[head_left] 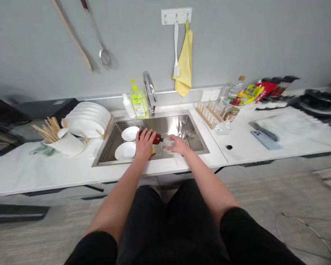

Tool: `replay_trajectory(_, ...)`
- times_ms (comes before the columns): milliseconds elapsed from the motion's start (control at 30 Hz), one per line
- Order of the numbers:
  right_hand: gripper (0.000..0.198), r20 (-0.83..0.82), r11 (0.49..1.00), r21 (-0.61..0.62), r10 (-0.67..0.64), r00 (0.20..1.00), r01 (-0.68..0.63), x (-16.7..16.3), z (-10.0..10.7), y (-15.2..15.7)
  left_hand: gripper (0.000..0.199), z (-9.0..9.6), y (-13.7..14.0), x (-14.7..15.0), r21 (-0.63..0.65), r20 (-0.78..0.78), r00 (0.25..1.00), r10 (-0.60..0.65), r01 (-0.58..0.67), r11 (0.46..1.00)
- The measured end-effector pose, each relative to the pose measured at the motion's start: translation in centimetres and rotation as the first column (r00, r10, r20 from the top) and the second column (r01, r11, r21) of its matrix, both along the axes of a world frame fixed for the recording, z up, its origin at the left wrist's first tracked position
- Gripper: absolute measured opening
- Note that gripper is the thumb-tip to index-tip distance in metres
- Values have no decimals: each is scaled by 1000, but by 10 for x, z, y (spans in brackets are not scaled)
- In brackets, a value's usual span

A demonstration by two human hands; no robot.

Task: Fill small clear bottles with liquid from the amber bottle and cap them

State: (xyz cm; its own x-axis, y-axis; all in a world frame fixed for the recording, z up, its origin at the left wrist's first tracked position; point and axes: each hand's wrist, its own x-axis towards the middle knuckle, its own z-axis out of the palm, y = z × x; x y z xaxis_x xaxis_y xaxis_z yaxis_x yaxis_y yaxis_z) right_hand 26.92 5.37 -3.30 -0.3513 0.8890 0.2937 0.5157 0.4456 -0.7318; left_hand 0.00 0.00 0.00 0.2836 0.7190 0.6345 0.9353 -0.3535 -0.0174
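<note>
Over the steel sink (204, 147), my left hand (145, 143) is closed round a dark red-brown bottle (157, 138). The bottle lies tilted on its side, its dark narrow neck pointing right. My right hand (180, 145) is closed on a clear glass (169, 142), held close to the bottle's mouth; the glass's outline is faint. Whether any liquid passes between them I cannot make out. Left of the bottle, two white bowls (125, 151) sit in the sink. A bit of yellow (153, 151) shows below my left hand, mostly hidden.
The faucet (149, 92) rises behind the sink beside a yellow-green soap bottle (139, 103). White plates (85, 119) and a holder of chopsticks (67, 144) stand left. On the right are a wooden rack (208, 113), a glass jar (231, 113) and a blue phone (265, 140).
</note>
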Motion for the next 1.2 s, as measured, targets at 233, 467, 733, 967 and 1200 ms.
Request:
replay_trajectory(233,79,-6,1000,-2,-9,1000,9,0,3,-2,62,1,0,2,-44,61,998,-2,4,999)
replay_trajectory(467,80,-16,1000,-12,-19,1000,19,0,7,-4,60,0,1,2,-4,49,999,-10,10,1000)
replay_trajectory(733,79,-27,1000,1,-7,1000,7,0,4,-3,64,2,-1,4,-34,56,998,10,-8,999)
replay_trajectory(967,78,-37,1000,-7,0,999,0,0,4,-3,68,2,-1,4,-51,62,998,11,-8,999)
replay_trajectory(1200,75,-45,1000,-13,-7,999,7,0,9,-5,66,2,0,3,-35,46,999,6,-5,999)
